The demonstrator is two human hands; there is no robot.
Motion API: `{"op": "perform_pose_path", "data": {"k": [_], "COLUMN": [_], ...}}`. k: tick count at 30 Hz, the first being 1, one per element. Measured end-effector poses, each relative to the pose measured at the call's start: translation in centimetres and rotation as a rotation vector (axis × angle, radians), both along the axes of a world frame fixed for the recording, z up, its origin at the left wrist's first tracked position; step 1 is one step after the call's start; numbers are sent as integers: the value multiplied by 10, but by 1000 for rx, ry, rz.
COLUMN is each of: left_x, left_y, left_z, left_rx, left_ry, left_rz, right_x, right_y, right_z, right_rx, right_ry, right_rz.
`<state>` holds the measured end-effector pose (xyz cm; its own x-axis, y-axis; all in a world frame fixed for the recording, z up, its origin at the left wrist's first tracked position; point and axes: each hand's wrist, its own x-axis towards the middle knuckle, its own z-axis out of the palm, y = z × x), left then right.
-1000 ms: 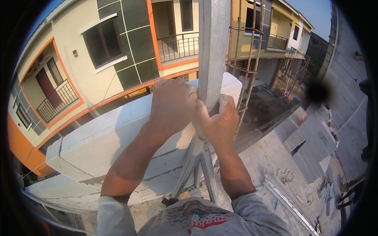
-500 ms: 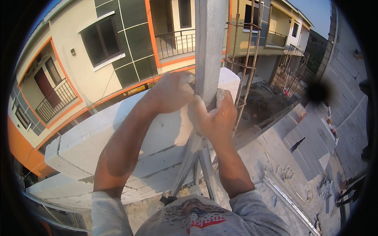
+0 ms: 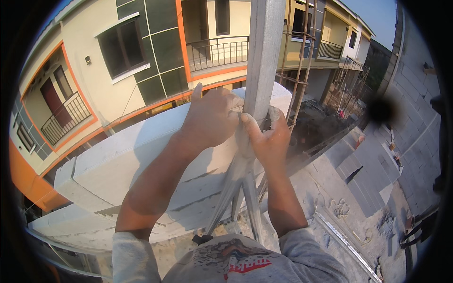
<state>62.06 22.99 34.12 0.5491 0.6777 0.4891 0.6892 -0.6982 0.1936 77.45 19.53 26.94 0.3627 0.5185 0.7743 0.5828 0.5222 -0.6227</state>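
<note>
1. Near the right end of the white block wall [image 3: 118, 151], a grey metal post [image 3: 265, 56] stands almost upright.
2. Hands: left [image 3: 212, 115] curled at the post's left edge, contents hidden from me; right [image 3: 274, 141] partly open, thumb and fingers straddling the post, grip uncertain.
3. Judged handling: stiff, fairly light, possibly dust-slick; hold opposite edges.

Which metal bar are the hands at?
The thick upright grey post, between the left hand and right hand; the slanting braces stand below, the long silvery bar lies off to the right.
</note>
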Motion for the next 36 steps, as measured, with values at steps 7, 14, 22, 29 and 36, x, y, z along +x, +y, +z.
{"op": "perform_pose_path", "data": {"k": [7,14,22,29,36], "left_x": [-34,-111,-204,-238,-216], "left_y": [-30,-108,-183,-287,-435], "left_z": [-14,-72,-216,-317,-350], "left_rx": [279,-65,-776,-1063,-1157], "left_ry": [-184,-437,-171,-168,-519], "left_rz": [-17,-183,335,746,1421], "right_x": [5,4,-76,-173,-202], "right_y": [-1,-12,-50,-58,-59], "right_z": [-7,-19,-63,-160,-233], "right_rx": [-45,43,118,-594,-786], "right_ry": [-16,92,-50,-298,-960], "right_rz": [-47,-103,315,1029,1322]}}
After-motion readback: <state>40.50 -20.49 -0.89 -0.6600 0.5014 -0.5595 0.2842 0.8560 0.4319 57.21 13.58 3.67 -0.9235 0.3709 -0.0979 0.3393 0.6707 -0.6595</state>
